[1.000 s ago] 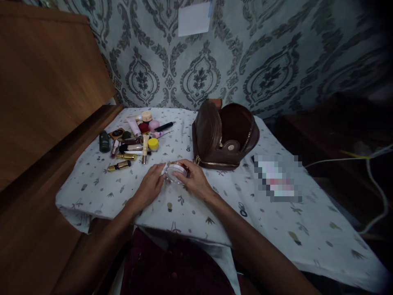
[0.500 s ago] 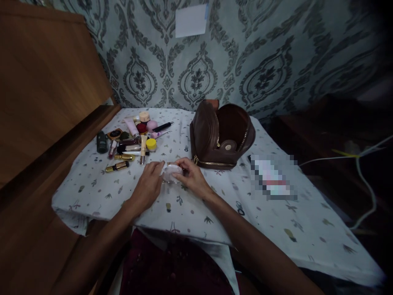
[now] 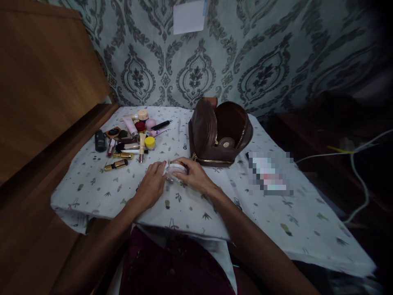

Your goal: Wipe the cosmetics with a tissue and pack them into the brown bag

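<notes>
A small round clear-and-white cosmetic container [image 3: 176,168] is between my two hands, a little above or on the near part of the cloth; its exact kind is hard to make out. My right hand [image 3: 193,174] grips it from the right, thumb on the near side and fingers over the far side, where a brownish part shows. The fingers of my left hand [image 3: 152,180] are bent against its left edge, their tips partly hidden. An open brown zippered bag [image 3: 205,131] stands just beyond my right hand.
Loose cosmetics lie at the table's left, among them a yellow-lidded jar [image 3: 150,142], a pink tube [image 3: 130,126], a dark green bottle [image 3: 100,141] and a gold-and-black tube [image 3: 116,165]. A blurred-out phone-like object [image 3: 270,174] lies right. A wooden cabinet [image 3: 46,69] borders the left.
My right hand has turned the container slightly and shifted a little right, so its brownish part shows more. My left hand stays at its left edge. The whole view has shifted slightly.
</notes>
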### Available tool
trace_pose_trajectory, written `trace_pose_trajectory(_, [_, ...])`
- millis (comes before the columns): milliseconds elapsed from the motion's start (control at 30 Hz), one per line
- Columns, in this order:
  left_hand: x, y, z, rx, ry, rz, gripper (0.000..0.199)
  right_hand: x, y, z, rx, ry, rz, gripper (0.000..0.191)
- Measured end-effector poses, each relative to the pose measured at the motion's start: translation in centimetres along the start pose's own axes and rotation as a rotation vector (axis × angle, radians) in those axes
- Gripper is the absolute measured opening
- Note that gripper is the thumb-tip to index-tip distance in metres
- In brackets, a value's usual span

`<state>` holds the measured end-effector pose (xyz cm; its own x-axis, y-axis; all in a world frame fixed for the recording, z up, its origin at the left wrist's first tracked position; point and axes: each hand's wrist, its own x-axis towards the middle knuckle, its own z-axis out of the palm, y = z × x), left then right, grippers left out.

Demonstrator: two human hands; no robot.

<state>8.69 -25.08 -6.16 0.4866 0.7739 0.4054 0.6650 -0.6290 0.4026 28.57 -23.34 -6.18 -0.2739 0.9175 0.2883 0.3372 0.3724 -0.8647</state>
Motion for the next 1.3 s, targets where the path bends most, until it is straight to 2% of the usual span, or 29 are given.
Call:
trace_pose_trajectory(100, [-0.1, -0.1, 0.6, 0.066, -0.069, 0.016, 0.031, 0.1, 0.0, -0.8, 0.005, -0.036, 0.021, 0.043])
trace_pose_trajectory(233, [0.0, 0.0, 0.9, 0.114, -0.102, 0.037, 0.028, 0.0, -0.3, -1.3, 0.046, -0.1, 0.048, 0.026])
trace_pose_trajectory(333, [0.2, 0.3, 0.5, 0.079, -0.072, 0.022, 0.03, 0.1, -0.4, -1.0, 0.072, -0.076, 0.054, 0.018])
trace_pose_trajectory(500, [0.6, 0.9, -0.4, 0.04, 0.036, 0.007, 0.038, 0.2, -0.4, 0.0, 0.249, 0.046, 0.052, 0.027])
trace_pose_trajectory(733, [0.5, 0.6, 0.4, 0.082, 0.061, 0.05, 0.042, 0.2, 0.0, 0.2, 0.274, 0.001, 0.042, 0.033])
trace_pose_trajectory(933, [0.1, 0.4, 1.4, 0.134, -0.044, 0.015, 0.028, 0.2, 0.3, -1.0, 0.159, -0.009, 0.033, 0.026])
trace_pose_trajectory(1067, [0.2, 1.0, 1.6, 0.182, -0.104, 0.056, 0.032, 0.2, 0.5, -1.8, 0.046, -0.028, 0.043, 0.028])
trace_pose_trajectory(1167, [0.6, 1.3, 1.3, 0.113, -0.071, 0.05, 0.031, 0.3, 0.4, -1.9, 0.076, -0.011, 0.073, 0.025])
trace_pose_trajectory(1300, [1.2, 1.5, 0.5, 0.01, 0.032, 0.024, 0.035, 0.4, 0.0, -1.1, 0.279, 0.111, 0.097, 0.03])
